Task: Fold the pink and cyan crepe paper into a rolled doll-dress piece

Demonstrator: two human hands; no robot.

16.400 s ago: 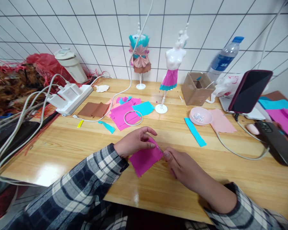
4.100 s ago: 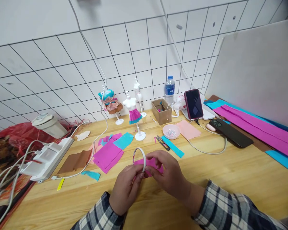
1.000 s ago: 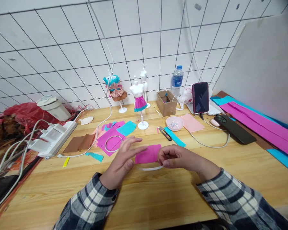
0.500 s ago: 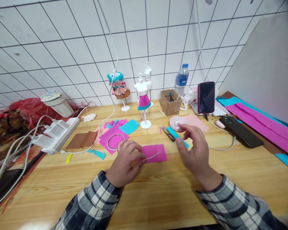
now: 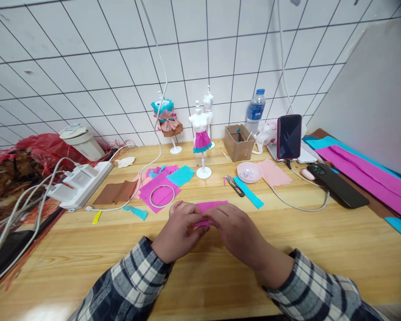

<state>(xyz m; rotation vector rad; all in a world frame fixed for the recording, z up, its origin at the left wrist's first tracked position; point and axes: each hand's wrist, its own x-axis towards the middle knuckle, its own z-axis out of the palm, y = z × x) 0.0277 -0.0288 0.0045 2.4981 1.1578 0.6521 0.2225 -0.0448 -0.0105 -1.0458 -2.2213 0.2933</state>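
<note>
A small pink paper piece (image 5: 210,206) lies on the wooden table (image 5: 321,240) in front of me. My left hand (image 5: 179,228) and my right hand (image 5: 233,232) meet over its near edge, fingers curled and pinching it; both hands cover most of the sheet. A thin white tape strip seen between the fingers earlier is hidden now. A white tape ring (image 5: 161,196) rests on a stack of pink sheets (image 5: 155,192) just beyond my left hand. Small black snips (image 5: 235,186) and a blue strip (image 5: 248,192) lie beyond my right hand.
Dress-form figures (image 5: 201,139) stand at the back, with a cardboard box (image 5: 239,142), a water bottle (image 5: 255,112), a pink bowl (image 5: 249,171) and a propped phone (image 5: 289,136). A power strip (image 5: 83,183) with cables lies left. Long pink and blue sheets (image 5: 364,178) lie right.
My right hand, raised near the pink bowl half a second ago, has come back down onto the pink paper piece beside my left hand. The white strip is now out of sight.
</note>
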